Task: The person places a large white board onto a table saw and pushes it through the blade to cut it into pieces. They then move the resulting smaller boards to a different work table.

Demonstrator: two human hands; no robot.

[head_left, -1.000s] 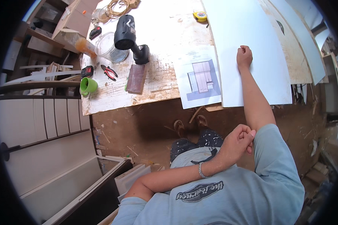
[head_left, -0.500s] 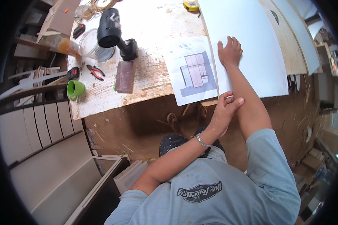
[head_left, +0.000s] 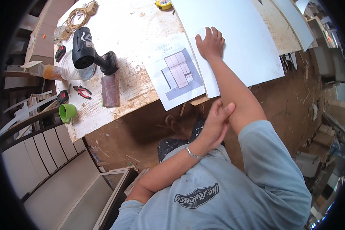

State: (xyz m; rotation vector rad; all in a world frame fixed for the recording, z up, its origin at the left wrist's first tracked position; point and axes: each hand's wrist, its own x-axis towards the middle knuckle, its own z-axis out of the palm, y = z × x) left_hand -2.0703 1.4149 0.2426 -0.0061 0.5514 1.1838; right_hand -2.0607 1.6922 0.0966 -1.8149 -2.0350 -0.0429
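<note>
The white panel [head_left: 237, 42] lay flat across the far right part of the workbench [head_left: 142, 23], its near corner hanging past the bench edge. The right hand [head_left: 210, 43] rested palm down on the panel's left part, near that edge, fingers spread a little and gripping nothing. The left hand [head_left: 214, 120] was off the bench altogether, loosely curled with its fingers laid against the right forearm near the elbow, well apart from the panel; it held no object, and a thin bracelet [head_left: 193, 154] circled its wrist.

Just beside the panel's left edge, and tucked partly under it, lay a printed drawing sheet [head_left: 176, 74] showing a cabinet layout in grey and mauve. Further left on the stained bench top sat a dark wooden block [head_left: 110, 90], a black cordless drill [head_left: 89, 51] lying on its side, red-handled pliers [head_left: 81, 91] and a green cup [head_left: 68, 112] at the near corner. A coil of cord [head_left: 77, 17] lay at the far left of the bench, and a yellow tape measure [head_left: 163, 4] sat at the far edge, near the panel's top corner.
</note>
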